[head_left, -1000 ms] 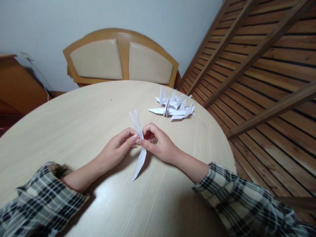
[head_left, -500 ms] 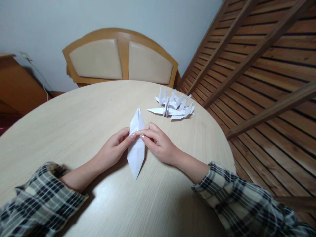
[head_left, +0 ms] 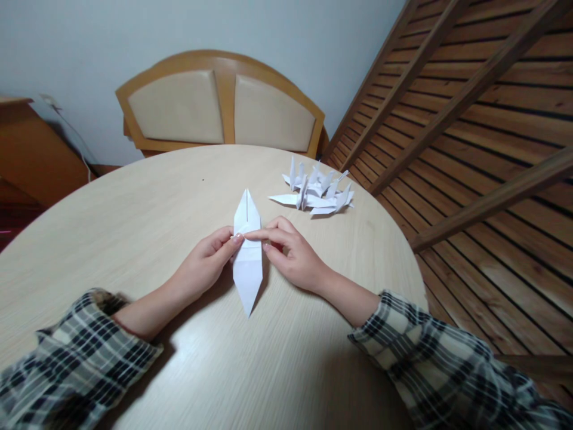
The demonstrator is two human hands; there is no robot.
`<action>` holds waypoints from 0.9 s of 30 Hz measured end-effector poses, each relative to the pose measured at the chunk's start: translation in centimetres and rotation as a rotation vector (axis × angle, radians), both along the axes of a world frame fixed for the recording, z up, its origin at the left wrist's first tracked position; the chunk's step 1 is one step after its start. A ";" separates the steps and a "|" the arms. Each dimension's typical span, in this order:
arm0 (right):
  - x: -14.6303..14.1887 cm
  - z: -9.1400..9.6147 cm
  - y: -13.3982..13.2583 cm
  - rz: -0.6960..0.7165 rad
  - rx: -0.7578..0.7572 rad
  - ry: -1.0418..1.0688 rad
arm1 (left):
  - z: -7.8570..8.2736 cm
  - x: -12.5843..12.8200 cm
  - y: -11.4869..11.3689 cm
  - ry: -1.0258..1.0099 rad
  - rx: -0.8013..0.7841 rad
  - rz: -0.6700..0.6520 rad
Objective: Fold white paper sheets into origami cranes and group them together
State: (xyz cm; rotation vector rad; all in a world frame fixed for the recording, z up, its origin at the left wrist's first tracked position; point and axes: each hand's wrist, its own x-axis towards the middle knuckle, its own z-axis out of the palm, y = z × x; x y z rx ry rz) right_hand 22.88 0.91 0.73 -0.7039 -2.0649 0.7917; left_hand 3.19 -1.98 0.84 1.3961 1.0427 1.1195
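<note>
A long white folded paper (head_left: 248, 278), pointed at both ends with a slit down its far half, is held just over the table. My left hand (head_left: 210, 257) pinches its left edge, thumb on top and the other fingers partly hidden behind. From the right side, my right hand (head_left: 295, 254) lays its index finger straight across the paper's middle, the tip meeting my left thumb. The right thumb sits by the paper's right edge, with the remaining fingers curled. Beyond my right hand stands a cluster of several white paper cranes (head_left: 313, 194).
The round pale wooden table (head_left: 147, 197) spreads under both arms. A wooden headboard (head_left: 228, 89) with cream panels stands past its far edge. Slatted wood (head_left: 470, 119) rises along the right, and a brown cabinet (head_left: 40, 149) is at the left.
The folded paper has straightened and shifted slightly away from me. My right index finger has stretched across it, and my right thumb has moved off its middle toward the right edge.
</note>
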 end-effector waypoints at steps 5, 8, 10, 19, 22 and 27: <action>0.1 -0.4 0.1 0.016 -0.052 0.009 | -0.6 -0.1 0.3 -0.181 -0.154 0.023; 0.2 -0.5 0.2 0.018 -0.045 0.023 | -0.6 0.0 0.3 -0.231 -0.213 0.005; 0.2 -0.6 0.4 0.011 -0.015 0.030 | -0.4 0.1 0.2 -0.252 -0.236 -0.010; 0.2 -0.5 0.5 -0.038 0.145 0.069 | 0.3 0.2 -0.1 -0.283 -0.228 -0.035; -0.1 -0.4 0.3 -0.070 0.102 0.077 | -0.2 0.0 0.1 -0.268 -0.184 -0.043; -0.6 -0.5 0.0 -0.100 -0.003 0.138 | -0.6 0.0 0.1 -0.279 -0.121 -0.039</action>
